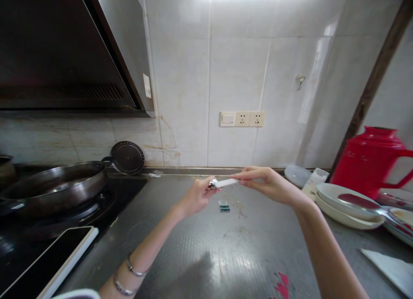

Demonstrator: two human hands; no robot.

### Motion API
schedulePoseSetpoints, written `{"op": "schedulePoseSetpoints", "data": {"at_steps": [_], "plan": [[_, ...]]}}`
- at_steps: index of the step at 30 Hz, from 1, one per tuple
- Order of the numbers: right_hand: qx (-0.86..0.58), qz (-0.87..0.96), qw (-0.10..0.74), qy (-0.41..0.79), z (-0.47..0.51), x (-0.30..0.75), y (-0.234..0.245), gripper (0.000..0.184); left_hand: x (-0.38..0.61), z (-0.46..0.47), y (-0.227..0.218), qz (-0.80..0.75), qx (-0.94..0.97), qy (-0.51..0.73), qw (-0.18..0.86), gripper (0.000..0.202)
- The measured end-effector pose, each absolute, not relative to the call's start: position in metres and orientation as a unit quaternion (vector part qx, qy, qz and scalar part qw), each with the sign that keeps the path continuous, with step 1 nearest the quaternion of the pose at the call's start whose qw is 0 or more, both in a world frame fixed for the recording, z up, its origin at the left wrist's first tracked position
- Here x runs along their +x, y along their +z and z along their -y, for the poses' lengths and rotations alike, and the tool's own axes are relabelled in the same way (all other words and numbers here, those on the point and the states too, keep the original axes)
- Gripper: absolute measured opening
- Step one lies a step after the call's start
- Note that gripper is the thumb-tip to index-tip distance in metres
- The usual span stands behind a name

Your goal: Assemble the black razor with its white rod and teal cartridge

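A slim white stick-like object [226,183] with a shiny metal end is held above the counter between my two hands; its exact kind is not clear. My left hand [200,193] is closed around the metal end. At the other end, the fingertips of my right hand [263,183] pinch the white part. Below them, on the metal countertop [193,230], lie small dark teal pieces [224,208] side by side, looking like batteries. Neither hand touches these pieces.
A steel pan [61,191] sits on the black stove at left, near a phone [51,264]. A dark round disc [127,158] leans on the wall. At right stand stacked white dishes [342,221] and a red thermos jug [368,161]. Sockets [250,119] are on the wall.
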State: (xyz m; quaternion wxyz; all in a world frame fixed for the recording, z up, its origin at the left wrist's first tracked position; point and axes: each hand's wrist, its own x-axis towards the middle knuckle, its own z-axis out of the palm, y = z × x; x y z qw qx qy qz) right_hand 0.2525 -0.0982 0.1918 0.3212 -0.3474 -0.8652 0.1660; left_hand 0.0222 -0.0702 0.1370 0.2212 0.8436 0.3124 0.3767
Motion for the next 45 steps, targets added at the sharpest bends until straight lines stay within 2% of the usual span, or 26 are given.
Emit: {"op": "schedulePoseSetpoints", "data": {"at_steps": [5,9,14,29,45], "plan": [[-0.363,0.854,0.340,0.153,0.0972,0.2531,0.1922,0.039,0.0220,0.0703,0.1378,-0.303,0.845,0.381,0.221,0.013],[-0.351,0.865,0.319,0.165,0.0964,0.2516,0.1911,0.040,0.0227,0.0728,0.1392,-0.307,0.851,0.373,0.203,0.014],[-0.380,0.842,0.354,0.146,0.0954,0.2538,0.1906,0.037,0.0219,0.0770,0.1434,-0.295,0.857,0.378,0.189,0.014],[-0.351,0.860,0.339,0.150,0.0942,0.2540,0.1892,0.038,0.0171,0.0717,0.1429,-0.325,0.860,0.367,0.141,0.013],[-0.349,0.867,0.320,0.156,0.0953,0.2550,0.1902,0.039,0.0212,0.0705,0.1364,-0.307,0.854,0.366,0.205,0.012]]}}
